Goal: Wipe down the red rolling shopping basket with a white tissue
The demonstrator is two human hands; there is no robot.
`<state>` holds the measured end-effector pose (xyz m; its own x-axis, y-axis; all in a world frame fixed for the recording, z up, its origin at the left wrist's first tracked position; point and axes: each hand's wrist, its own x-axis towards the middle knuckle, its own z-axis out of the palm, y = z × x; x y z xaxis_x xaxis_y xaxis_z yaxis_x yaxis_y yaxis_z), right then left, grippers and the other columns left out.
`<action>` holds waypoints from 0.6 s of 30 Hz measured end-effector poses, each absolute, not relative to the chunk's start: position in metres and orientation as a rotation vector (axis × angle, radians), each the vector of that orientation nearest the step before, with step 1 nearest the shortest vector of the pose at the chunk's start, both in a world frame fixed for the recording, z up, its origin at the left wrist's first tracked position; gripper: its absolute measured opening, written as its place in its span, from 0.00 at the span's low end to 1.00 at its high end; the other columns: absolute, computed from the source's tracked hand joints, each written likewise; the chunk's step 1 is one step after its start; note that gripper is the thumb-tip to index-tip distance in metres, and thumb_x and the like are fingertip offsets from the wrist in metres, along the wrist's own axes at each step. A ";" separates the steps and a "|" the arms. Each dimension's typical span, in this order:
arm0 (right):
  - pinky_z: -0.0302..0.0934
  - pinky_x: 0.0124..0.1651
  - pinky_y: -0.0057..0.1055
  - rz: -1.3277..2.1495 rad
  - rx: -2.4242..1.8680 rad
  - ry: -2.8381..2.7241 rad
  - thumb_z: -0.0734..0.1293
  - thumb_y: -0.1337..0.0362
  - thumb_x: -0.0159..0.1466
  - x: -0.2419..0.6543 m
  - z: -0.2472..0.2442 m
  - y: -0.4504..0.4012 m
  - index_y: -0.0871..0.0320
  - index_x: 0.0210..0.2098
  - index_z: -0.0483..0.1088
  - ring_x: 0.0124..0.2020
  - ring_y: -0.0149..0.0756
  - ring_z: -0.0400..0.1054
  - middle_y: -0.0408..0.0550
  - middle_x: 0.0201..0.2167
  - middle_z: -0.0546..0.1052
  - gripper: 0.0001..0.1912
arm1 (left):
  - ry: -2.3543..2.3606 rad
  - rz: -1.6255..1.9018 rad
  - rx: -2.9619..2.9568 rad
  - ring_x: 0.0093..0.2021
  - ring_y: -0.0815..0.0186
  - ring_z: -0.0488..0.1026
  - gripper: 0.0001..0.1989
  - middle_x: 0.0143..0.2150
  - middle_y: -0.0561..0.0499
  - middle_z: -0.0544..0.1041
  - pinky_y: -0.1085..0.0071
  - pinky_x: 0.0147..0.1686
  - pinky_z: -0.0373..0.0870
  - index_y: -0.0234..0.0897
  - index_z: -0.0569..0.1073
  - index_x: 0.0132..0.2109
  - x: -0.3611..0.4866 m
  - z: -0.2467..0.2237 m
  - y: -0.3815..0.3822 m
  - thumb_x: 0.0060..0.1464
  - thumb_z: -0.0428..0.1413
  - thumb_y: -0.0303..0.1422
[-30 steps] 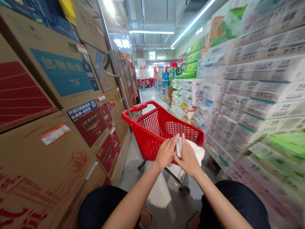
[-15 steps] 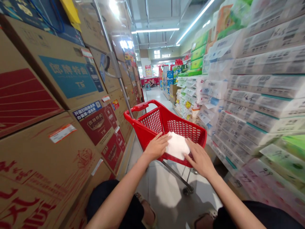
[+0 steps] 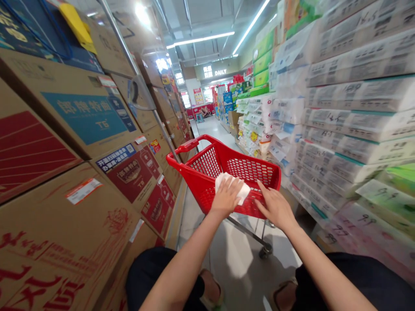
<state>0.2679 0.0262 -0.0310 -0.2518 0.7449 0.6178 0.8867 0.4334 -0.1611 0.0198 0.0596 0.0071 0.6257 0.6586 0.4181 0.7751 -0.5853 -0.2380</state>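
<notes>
A white cloth or tissue point(image 3: 244, 194) lies against the near side of a red shopping basket cart point(image 3: 203, 190). On top of it rests my left hand point(image 3: 227, 195), its fingers spread over the white surface. My right hand point(image 3: 275, 205) is just right of the cloth, apart from it, with fingers spread at the cart's near right rim and nothing in them. The cart has perforated walls, a red handle at its far left and a metal frame with small wheels below.
Stacked cardboard cartons point(image 3: 74, 216) line the left, with a metal pole point(image 3: 121, 41) in front. Piles of wrapped paper packs point(image 3: 353, 116) fill the right side. My knees are at the bottom. Pale tiled floor point(image 3: 210, 129) runs down the aisle behind the cart.
My left hand has moved right, onto the cloth. My right hand has come off the cloth's right edge. The cloth looks smaller and sits slightly further left. The view has shifted a little.
</notes>
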 end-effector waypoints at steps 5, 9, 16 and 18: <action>0.61 0.65 0.51 -0.312 -1.412 -2.061 0.57 0.51 0.73 0.276 -0.029 0.029 0.62 0.74 0.52 0.59 0.53 0.71 0.58 0.56 0.79 0.35 | -1.314 -0.568 -2.284 0.76 0.50 0.49 0.29 0.72 0.43 0.64 0.48 0.75 0.42 0.39 0.63 0.70 -0.041 0.030 0.076 0.68 0.50 0.46; 0.61 0.65 0.51 -0.332 -1.378 -2.063 0.58 0.52 0.73 0.273 -0.029 0.024 0.61 0.70 0.60 0.57 0.52 0.72 0.57 0.56 0.79 0.31 | -1.372 -0.640 -2.237 0.73 0.40 0.53 0.37 0.63 0.36 0.71 0.40 0.74 0.39 0.32 0.68 0.65 -0.032 0.028 0.074 0.60 0.57 0.54; 0.63 0.59 0.48 -0.306 -1.279 -2.041 0.59 0.56 0.72 0.283 -0.030 0.019 0.59 0.64 0.67 0.49 0.48 0.74 0.55 0.50 0.81 0.25 | -1.050 -0.461 -2.537 0.74 0.55 0.55 0.34 0.71 0.41 0.64 0.50 0.75 0.43 0.34 0.58 0.72 -0.020 0.024 0.070 0.60 0.50 0.23; 0.63 0.59 0.47 -0.300 -1.258 -2.041 0.60 0.56 0.71 0.288 -0.030 0.017 0.58 0.63 0.67 0.49 0.47 0.74 0.55 0.50 0.80 0.24 | -1.009 -0.434 -2.562 0.76 0.59 0.50 0.36 0.75 0.46 0.58 0.52 0.75 0.44 0.39 0.57 0.73 -0.042 0.033 0.075 0.59 0.46 0.19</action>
<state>0.2877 0.0174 -0.0299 -0.2742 0.6862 0.6737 0.8510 0.4994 -0.1623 -0.0420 0.0747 0.0329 0.6991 0.5911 0.4024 0.6988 -0.6841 -0.2091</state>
